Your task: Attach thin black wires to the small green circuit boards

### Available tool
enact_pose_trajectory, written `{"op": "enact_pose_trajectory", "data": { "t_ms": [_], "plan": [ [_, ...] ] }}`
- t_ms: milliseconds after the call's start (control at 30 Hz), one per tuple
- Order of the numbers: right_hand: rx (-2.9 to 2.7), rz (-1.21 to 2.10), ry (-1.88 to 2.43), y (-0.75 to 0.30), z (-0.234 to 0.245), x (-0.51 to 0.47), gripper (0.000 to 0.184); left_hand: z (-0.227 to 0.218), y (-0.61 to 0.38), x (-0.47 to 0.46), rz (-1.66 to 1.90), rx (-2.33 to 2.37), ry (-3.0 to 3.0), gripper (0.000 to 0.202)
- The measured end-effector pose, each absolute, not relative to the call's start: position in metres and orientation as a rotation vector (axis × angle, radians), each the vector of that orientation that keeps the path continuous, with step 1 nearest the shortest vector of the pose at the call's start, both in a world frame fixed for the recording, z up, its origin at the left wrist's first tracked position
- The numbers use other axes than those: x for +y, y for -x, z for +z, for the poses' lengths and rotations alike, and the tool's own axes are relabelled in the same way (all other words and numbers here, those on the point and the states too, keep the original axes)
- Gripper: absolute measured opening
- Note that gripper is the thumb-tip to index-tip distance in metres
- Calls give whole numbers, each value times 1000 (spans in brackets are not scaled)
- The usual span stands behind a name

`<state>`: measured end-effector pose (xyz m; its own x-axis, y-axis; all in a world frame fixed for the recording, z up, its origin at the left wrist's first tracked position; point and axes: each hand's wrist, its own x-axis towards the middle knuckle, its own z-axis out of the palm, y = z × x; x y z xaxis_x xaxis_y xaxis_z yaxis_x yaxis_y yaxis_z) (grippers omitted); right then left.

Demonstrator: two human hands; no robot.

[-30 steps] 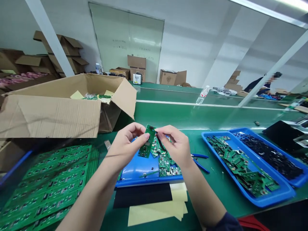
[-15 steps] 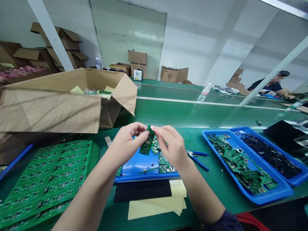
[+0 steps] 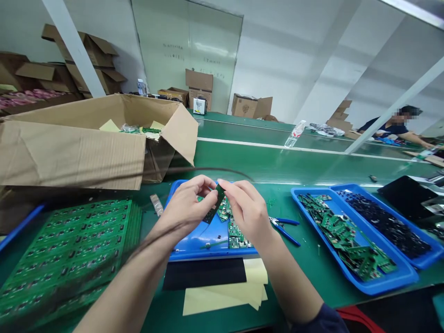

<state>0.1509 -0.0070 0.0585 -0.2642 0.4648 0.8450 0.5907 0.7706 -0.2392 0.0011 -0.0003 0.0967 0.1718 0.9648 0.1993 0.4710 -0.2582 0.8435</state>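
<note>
The left hand [image 3: 189, 201] pinches a green circuit board [image 3: 214, 208] over the blue tray [image 3: 196, 238]; the right hand [image 3: 248, 208] pinches its far end. The board now tilts more, its face darker than a moment ago, suggesting handling continues at that end. Wall panel [image 3: 208, 32] writing and the bottle [image 3: 295, 134] label are illegible.

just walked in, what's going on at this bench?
A person's left hand pinches a small green circuit board, with the right hand at its upper end; whether that one also grips a small part is hidden. The board is held over a blue tray containing other boards. Blue-handled pliers lie right of it. Farther right, one tray holds green boards, another black parts. Board panels are stacked at left.
</note>
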Motion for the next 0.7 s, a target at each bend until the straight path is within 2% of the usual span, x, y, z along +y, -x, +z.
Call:
{"op": "enact_pose_trajectory", "data": {
  "t_ms": [233, 700],
  "plan": [
    [-1981, -185, 835, -154, 59, -7, 66, 98, 1, -2, 1051, 1330, -1781, 16],
    [-2000, -135, 887, -153, 60, -9, 55, 95, 0, -2, 1082, 1306, -1778, 18]
  ]
}}
